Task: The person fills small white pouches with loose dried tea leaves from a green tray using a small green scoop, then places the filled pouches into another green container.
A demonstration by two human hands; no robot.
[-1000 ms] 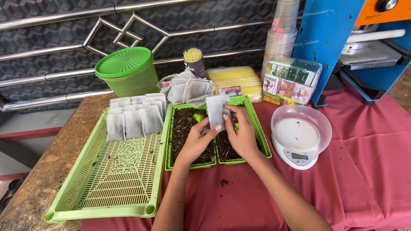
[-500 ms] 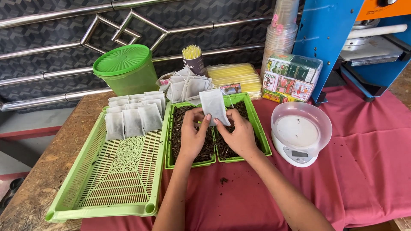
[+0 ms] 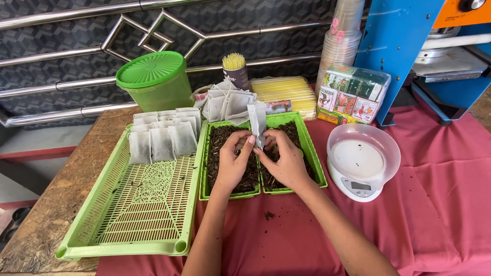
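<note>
A white paper filter bag [image 3: 257, 120] is standing nearly upright above the green trays of dark loose tea [image 3: 232, 153], its long axis running up and down with the top end leaning slightly away from the person and the lower end pointing down toward the leaves. It is showing mostly edge-on, folded narrow. The left hand [image 3: 232, 162] is pinching the bag's lower left edge between thumb and fingertips, the other fingers curled loosely over the tea; the right hand [image 3: 286, 159] is gripping the lower right edge the same way, so both hands are closing on the bag from opposite sides, their fingertips nearly meeting. The bag is sitting over the divide between the two tea trays. To the left, a large green slatted tray [image 3: 138, 204] is carrying rows of filled white bags [image 3: 162, 135] at its far end. Behind the trays a heap of empty bags [image 3: 225, 102] is lying beside a round green lidded tub [image 3: 155, 80]. To the right, a small white kitchen scale [image 3: 362, 162] with a clear bowl is resting on the red cloth [image 3: 440, 204].
</note>
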